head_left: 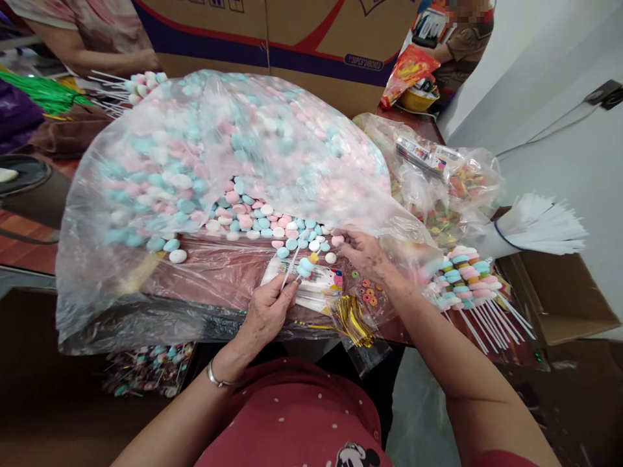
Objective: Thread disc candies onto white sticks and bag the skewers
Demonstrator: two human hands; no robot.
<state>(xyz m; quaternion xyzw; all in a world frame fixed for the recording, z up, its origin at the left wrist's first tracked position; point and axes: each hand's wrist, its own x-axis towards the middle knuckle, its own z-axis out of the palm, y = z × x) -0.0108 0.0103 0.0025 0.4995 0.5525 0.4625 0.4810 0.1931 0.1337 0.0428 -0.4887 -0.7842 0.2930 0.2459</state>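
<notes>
My left hand (267, 311) is closed in a pinch around thin white sticks. Blue marshmallows (305, 267) and a small yellow piece (314, 257) sit at the tip of one of them. Further right, my right hand (363, 254) has its fingertips on a pink marshmallow (337, 240) at the edge of the loose pile. Pink, blue and white marshmallows (248, 217) spill from the mouth of a big clear plastic bag (302, 155). Beneath my hands lie a white printed packet (324, 277), gold twist ties (354, 321) and small coloured rings (370, 293).
Finished marshmallow skewers (467, 279) lie at the right, below a bundle of white sticks (545, 227). A large cardboard box (311, 39) stands behind the bag. More skewers (146, 84) are at the far left. Two other people sit at the back.
</notes>
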